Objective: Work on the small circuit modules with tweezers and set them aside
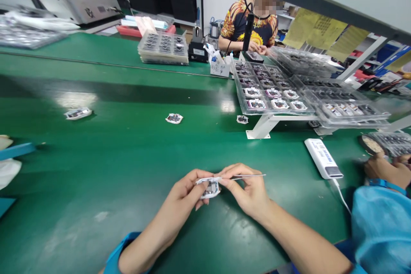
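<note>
My left hand (188, 190) is closed around a small white device housing (211, 188), its thumb pressed onto the open face. Grey electronic parts show inside the white frame. Beside it, my right hand (247, 188) pinches a pair of thin metal tweezers (248, 176), whose slim end sticks out to the right. The right fingertips meet the housing's upper right edge; the tweezers' working end is hidden there. Farther up the green bench (128, 162) lie similar housings: one at the left (78, 113), one in the middle (174, 118) and one near the rack leg (242, 119).
Clear trays of housings (271, 105) stand on a raised white rack (261, 127) at the right. A white device with a cable (323, 158) lies below it. A co-worker's hand (385, 171) is at the far right. Another person (236, 25) sits opposite. Stacked trays (163, 49) stand behind.
</note>
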The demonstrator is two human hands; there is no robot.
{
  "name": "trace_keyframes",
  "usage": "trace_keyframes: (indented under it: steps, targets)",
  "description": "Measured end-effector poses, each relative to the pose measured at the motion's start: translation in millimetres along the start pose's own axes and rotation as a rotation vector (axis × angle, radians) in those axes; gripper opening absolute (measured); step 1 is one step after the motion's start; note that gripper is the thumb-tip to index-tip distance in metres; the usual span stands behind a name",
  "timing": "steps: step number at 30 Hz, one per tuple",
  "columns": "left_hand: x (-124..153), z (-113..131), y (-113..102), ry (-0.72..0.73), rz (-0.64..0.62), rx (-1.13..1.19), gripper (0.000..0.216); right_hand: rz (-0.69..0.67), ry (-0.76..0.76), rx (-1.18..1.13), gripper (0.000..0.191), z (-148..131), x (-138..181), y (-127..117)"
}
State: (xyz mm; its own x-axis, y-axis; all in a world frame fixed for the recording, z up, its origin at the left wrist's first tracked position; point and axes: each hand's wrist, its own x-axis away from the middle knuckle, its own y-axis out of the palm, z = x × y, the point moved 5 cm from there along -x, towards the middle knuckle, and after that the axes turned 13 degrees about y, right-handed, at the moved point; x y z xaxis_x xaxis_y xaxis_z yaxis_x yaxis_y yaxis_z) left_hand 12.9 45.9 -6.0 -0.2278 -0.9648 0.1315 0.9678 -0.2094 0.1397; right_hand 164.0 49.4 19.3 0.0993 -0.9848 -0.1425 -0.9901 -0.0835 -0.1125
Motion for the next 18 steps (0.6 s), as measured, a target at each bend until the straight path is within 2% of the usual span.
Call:
trace_keyframes:
  steps: [5, 12, 15, 18]
  targets:
    - [-2.9, -5.8, -2.0, 0.027, 0.021, 0.018, 0.024, -0.031, -0.093, 0.059, 0.007, -7.3, 0.8, 1.5]
    - [-1.1, 1.8, -0.7, 0.031, -0.044, 0.009, 0.027, 0.013, 0.07, -0.116, 0.003, 9.0, -4.6, -0.7]
    - [1.0, 4.3, 1.3, 0.054, -0.098, -0.03, 0.03, 0.019, 0.058, -0.12, 0.002, 10.4, -6.0, -2.3]
    - [1.2, 0.3, 0.3, 0.083, -0.084, -0.027, 0.035, 0.025, 0.019, -0.099, 0.002, 7.1, -6.2, -4.2]
